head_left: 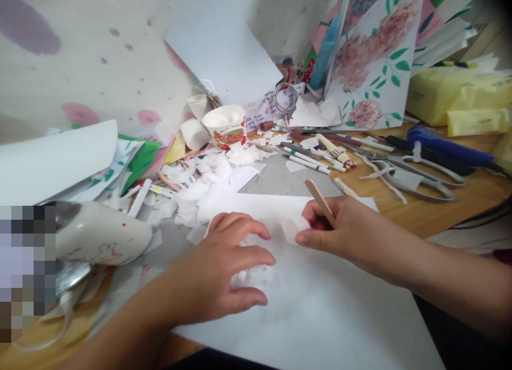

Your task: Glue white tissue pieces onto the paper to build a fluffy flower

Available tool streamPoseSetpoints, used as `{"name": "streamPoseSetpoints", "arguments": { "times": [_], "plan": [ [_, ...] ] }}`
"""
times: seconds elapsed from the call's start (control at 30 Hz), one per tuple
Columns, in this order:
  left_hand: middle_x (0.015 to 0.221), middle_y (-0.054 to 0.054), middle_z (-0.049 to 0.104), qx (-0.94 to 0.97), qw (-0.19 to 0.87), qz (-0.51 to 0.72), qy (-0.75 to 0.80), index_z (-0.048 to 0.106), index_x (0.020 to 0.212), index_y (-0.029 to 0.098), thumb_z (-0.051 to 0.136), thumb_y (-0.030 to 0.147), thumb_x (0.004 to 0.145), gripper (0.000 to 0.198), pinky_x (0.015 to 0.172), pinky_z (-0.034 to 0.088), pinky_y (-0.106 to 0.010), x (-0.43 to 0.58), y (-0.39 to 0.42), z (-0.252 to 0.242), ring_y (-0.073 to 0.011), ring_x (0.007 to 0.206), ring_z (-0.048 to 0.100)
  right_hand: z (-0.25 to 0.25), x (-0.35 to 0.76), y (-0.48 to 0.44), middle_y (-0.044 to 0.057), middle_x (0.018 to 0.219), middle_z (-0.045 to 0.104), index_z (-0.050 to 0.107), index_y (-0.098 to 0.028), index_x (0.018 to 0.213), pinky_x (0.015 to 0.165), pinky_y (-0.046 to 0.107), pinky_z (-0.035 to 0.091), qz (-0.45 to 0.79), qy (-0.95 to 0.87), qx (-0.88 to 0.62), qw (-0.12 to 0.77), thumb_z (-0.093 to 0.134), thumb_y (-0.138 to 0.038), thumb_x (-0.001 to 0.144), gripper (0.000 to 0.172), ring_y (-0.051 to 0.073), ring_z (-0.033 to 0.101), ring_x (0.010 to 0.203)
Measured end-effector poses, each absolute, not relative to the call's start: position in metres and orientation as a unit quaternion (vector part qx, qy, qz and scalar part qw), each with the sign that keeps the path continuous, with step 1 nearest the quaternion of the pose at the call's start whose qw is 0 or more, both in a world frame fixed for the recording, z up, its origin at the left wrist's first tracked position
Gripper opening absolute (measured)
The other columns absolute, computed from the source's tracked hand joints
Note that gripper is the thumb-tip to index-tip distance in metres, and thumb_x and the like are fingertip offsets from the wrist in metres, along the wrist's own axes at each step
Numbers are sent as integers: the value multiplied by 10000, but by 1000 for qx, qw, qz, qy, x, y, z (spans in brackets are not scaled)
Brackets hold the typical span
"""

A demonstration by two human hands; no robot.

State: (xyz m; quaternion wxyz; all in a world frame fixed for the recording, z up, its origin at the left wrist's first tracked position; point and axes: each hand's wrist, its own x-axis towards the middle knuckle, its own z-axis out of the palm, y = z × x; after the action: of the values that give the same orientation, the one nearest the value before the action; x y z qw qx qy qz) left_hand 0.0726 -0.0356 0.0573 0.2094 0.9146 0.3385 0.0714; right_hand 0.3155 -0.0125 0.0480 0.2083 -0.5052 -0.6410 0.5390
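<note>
Desk [432, 216] under both hands; large white sheet [340, 306] right beneath them. Scissors [394, 160] beyond right hand, off to its right. Left hand [228, 258] open, fingers spread and curved over sheet, empty as far as visible. Right hand [342, 226] pinched: wooden stick [320, 202] pokes up from its grip, paper piece [288, 230] at its fingertips.

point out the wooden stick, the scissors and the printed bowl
Wooden stick [320, 203]: head view, midway along its bare, visible length.
Scissors [395, 160]: head view, on the metal near the pivot.
Printed bowl [229, 135]: head view, on its outer wall.
</note>
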Motion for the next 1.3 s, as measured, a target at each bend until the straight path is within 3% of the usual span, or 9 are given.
{"name": "streamPoseSetpoints", "arguments": {
  "times": [0.27, 0.43, 0.6, 0.73, 0.83, 1.0, 1.13, 1.3],
  "plan": [
    [1243, -30, 525, 910, 268, 32, 315, 693, 863, 253, 707, 168, 778, 122, 964, 422, -309, 65, -32, 52, -222, 1161, 488, 37, 326, -12, -75, 544, 338, 450, -211, 620, 450, 216, 229, 507, -675, -509, 168, 597, -384, 737, 256, 86, 314, 488],
    [1240, -41, 547, 905, 291, 5, 310, 705, 871, 266, 673, 165, 806, 124, 996, 446, -344, 62, -27, 57, -240, 1162, 499, 37, 327, -9, -63, 547, 334, 410, -212, 592, 426, 209, 235, 502, -683, -503, 169, 574, -395, 737, 285, 89, 307, 479],
    [1228, -41, 557, 889, 326, 11, 322, 644, 879, 250, 675, 168, 804, 116, 992, 454, -332, 60, -25, 59, -232, 1153, 515, 37, 326, -8, -49, 554, 403, 473, -215, 615, 410, 204, 273, 510, -690, -493, 144, 547, -392, 749, 234, 97, 350, 478],
    [1189, -36, 559, 880, 316, 52, 349, 504, 1009, 253, 806, 333, 719, 426, 938, 468, -292, 65, -32, 55, -216, 1110, 522, 35, 326, -10, -46, 549, 430, 469, -216, 606, 410, 205, 300, 509, -695, -485, 151, 559, -404, 754, 254, 102, 385, 474],
    [1187, -39, 539, 885, 282, 42, 368, 454, 1097, 254, 850, 309, 650, 600, 949, 445, -309, 71, -38, 51, -231, 1118, 493, 33, 325, -15, -47, 545, 449, 510, -214, 596, 420, 204, 300, 504, -709, -462, 171, 570, -347, 774, 230, 100, 400, 483],
    [1169, -33, 537, 894, 271, 23, 357, 482, 1105, 228, 657, 28, 678, 503, 1002, 378, -296, 75, -38, 51, -204, 1122, 475, 28, 325, -29, -56, 685, 553, 610, -234, 672, 521, 186, 371, 479, -768, -381, 188, 631, -226, 829, 158, 82, 500, 589],
    [1197, -30, 540, 885, 322, 16, 335, 512, 1111, 224, 641, 22, 690, 484, 1030, 350, -283, 70, -33, 54, -197, 1147, 460, 32, 323, -41, -58, 764, 543, 618, -227, 716, 531, 177, 348, 443, -833, -305, 125, 601, -40, 783, 200, 61, 506, 610],
    [1197, -41, 550, 881, 351, 30, 315, 530, 1106, 233, 635, 33, 704, 462, 1053, 338, -318, 64, -28, 53, -211, 1170, 462, 38, 308, -52, -36, 814, 557, 657, -207, 755, 531, 199, 328, 404, -871, -260, 96, 612, 3, 724, 216, 74, 502, 609]
  ]
}}
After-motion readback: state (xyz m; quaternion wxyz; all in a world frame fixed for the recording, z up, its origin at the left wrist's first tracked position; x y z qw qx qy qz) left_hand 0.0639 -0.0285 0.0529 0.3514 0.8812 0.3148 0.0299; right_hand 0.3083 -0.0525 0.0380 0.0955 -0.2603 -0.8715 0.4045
